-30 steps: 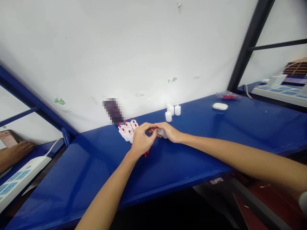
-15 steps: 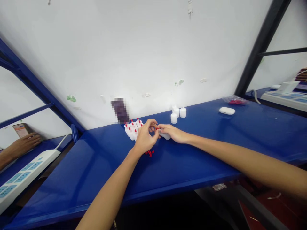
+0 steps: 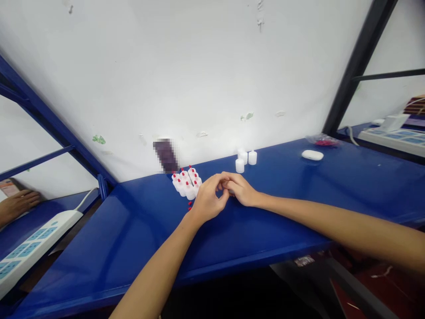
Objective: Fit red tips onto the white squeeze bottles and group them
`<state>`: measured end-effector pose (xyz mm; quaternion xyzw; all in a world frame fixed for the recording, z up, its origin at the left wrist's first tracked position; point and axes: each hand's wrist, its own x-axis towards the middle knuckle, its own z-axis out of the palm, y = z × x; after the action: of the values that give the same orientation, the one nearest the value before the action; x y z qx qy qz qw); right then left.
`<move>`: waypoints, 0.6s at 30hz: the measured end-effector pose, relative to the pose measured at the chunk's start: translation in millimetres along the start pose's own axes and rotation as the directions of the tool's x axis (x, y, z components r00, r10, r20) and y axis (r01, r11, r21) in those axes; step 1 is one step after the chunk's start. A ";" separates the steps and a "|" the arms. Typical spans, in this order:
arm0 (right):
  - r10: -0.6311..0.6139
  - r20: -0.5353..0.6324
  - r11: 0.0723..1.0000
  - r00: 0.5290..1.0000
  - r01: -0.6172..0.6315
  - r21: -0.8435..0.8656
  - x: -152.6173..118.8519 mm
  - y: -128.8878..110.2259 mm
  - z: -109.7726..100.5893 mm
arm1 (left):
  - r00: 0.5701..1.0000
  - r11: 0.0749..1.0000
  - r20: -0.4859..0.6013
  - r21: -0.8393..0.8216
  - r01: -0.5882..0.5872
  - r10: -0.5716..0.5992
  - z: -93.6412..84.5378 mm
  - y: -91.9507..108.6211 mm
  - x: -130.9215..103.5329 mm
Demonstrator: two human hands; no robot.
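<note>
The left hand (image 3: 210, 197) and the right hand (image 3: 241, 188) meet low over the blue surface (image 3: 133, 239), fingertips touching. The left hand curves round in a loose arc, thumb and fingers nearly together; the right hand is curled, its fingers bent in toward the left thumb. Whatever lies between them is hidden, so I cannot tell what either has hold of.

The capped bottles (image 3: 189, 192), white with red tips, stand upright in a tight cluster just beside the left hand, on its far left side; the hand covers part of the nearest ones. A couple of red caps (image 3: 190, 204) lie by the left wrist, between it and the cluster. The plain bottles (image 3: 239, 166), also upright, form a small group beyond the right hand, near the wall (image 3: 212, 79) and apart from both hands. Well to the right of them lie a white case (image 3: 312, 155) and, farther back, a clear bag (image 3: 322, 141) with red contents.
</note>
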<state>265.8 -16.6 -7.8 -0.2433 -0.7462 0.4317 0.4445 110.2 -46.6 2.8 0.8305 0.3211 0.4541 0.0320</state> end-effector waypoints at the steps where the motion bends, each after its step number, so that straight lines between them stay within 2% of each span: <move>1: -0.020 -0.007 1.000 1.000 0.019 -0.021 -0.5 -0.6 -0.3 | 1.000 1.000 0.010 -0.005 -0.002 0.002 1.2 0.1 -0.5; 4: -0.031 -0.004 0.999 0.999 0.031 -0.024 0.2 -0.4 -0.5 | 0.999 1.000 0.035 -0.007 0.005 -0.005 2.2 -1.1 -0.6; 7: 0.022 -0.001 1.000 1.000 -0.022 -0.017 4.3 2.4 -1.9 | 0.999 1.000 0.042 0.025 0.017 -0.018 -5.5 -4.8 1.8; 11: 0.083 -0.047 0.991 0.995 -0.087 -0.099 9.6 6.2 -6.0 | 0.994 0.970 0.109 0.241 -0.017 -0.009 -27.1 -11.1 7.2; 15: 0.067 -0.058 0.981 0.996 -0.077 -0.178 9.5 6.2 -7.4 | 0.946 0.826 0.323 0.542 -0.153 -0.037 -41.4 -19.0 10.8; 18: 0.051 -0.059 0.975 0.997 -0.063 -0.213 8.9 4.7 -7.1 | 0.915 0.729 0.395 0.649 -0.216 -0.081 -43.7 -26.4 10.7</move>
<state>267.6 -4.5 -6.1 -0.3227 -0.7690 0.3546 0.4228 67.1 -30.1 27.1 0.8694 0.4200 0.1272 -0.2270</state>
